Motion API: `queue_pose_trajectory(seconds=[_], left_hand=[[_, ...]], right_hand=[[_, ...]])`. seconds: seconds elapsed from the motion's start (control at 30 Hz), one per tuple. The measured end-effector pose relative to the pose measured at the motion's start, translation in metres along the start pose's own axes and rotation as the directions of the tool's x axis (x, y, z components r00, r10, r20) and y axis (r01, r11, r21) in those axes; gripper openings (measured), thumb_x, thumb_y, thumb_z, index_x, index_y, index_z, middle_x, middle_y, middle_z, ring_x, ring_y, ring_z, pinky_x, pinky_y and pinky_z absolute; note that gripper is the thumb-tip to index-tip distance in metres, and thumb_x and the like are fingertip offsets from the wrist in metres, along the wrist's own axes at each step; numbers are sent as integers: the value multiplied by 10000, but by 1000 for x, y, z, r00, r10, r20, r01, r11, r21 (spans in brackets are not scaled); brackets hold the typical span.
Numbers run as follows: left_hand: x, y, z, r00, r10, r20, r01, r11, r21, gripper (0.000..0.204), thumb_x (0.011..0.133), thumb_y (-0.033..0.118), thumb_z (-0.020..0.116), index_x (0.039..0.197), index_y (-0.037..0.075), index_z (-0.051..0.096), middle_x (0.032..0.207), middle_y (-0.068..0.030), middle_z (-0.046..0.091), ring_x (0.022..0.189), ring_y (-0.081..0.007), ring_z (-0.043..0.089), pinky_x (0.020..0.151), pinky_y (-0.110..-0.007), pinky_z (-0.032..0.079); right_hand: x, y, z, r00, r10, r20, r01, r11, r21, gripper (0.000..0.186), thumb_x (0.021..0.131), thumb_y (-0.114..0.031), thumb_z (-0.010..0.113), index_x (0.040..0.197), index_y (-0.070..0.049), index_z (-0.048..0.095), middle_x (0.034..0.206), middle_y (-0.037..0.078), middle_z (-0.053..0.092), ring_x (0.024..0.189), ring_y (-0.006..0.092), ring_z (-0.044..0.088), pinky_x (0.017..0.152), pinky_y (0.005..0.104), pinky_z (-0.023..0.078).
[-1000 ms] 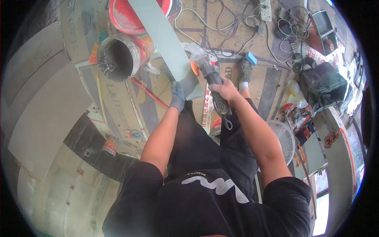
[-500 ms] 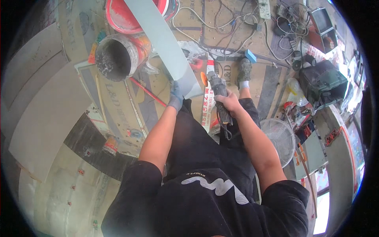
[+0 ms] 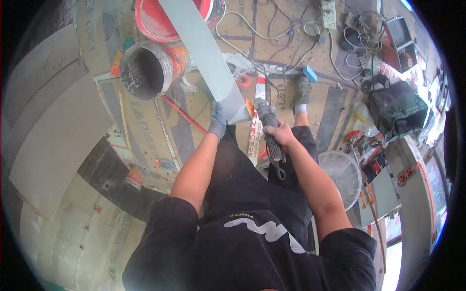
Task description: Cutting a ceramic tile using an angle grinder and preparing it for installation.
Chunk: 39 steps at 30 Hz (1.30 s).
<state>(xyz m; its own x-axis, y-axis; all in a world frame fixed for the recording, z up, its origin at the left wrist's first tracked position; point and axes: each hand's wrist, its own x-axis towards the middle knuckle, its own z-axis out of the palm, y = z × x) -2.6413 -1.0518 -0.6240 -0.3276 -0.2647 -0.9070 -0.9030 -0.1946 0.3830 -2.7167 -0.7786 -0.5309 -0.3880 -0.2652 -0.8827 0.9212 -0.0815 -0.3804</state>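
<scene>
My left hand (image 3: pixel 218 120), in a grey-blue glove, grips the near end of a long pale tile strip (image 3: pixel 206 53). The strip slants away to the far left, its far part over a red-rimmed bucket (image 3: pixel 150 22). My right hand (image 3: pixel 280 134) is closed round the body of a dark angle grinder (image 3: pixel 268 116). The grinder's orange disc (image 3: pixel 250 107) is at the strip's near right edge; whether it touches I cannot tell. A cord loops from the grinder's near end by my leg.
A mortar-crusted bucket (image 3: pixel 145 72) lies tipped at the left, near a red bar (image 3: pixel 182 114). Tangled cables (image 3: pixel 291 34) and a power strip (image 3: pixel 328 14) lie far right. A dark toolbox (image 3: pixel 398 109), a round fan (image 3: pixel 340 177) and a blue block (image 3: pixel 309 74) are at the right.
The grinder's disc has come closer to the strip's near right edge, now at it. Both hands keep their holds. The whole view has shifted slightly.
</scene>
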Motion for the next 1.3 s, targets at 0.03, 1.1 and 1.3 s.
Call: queue_pose_trajectory(seconds=[0.03, 1.1, 1.3], left_hand=[[3, 8, 2, 998, 55, 3, -55, 996, 69, 597, 1036, 486, 317, 1380, 14, 440, 1310, -108, 566, 1163, -227, 583, 988, -344, 484], [56, 56, -29, 995, 61, 82, -27, 930, -366, 622, 1025, 506, 348, 1398, 13, 420, 1293, -111, 573, 1157, -240, 580, 1004, -361, 467], [66, 24, -36, 984, 178, -29, -172, 974, 146, 619, 1032, 506, 317, 1395, 15, 420, 1314, -110, 540, 1152, -217, 558, 989, -347, 447]], right_hand=[[-2, 6, 1, 997, -29, -73, 25, 998, -57, 414, 742, -163, 753, 1094, 5, 613, 857, 76, 654, 693, 157, 617, 644, 319, 512], [12, -36, 78, 986, 78, -151, -104, 979, -173, 411, 733, -192, 755, 1063, 16, 623, 873, 69, 651, 737, 154, 624, 693, 318, 527], [6, -28, 84, 978, 71, -196, -111, 973, -203, 366, 757, -149, 730, 1067, 9, 614, 836, 64, 639, 689, 156, 619, 636, 313, 524]])
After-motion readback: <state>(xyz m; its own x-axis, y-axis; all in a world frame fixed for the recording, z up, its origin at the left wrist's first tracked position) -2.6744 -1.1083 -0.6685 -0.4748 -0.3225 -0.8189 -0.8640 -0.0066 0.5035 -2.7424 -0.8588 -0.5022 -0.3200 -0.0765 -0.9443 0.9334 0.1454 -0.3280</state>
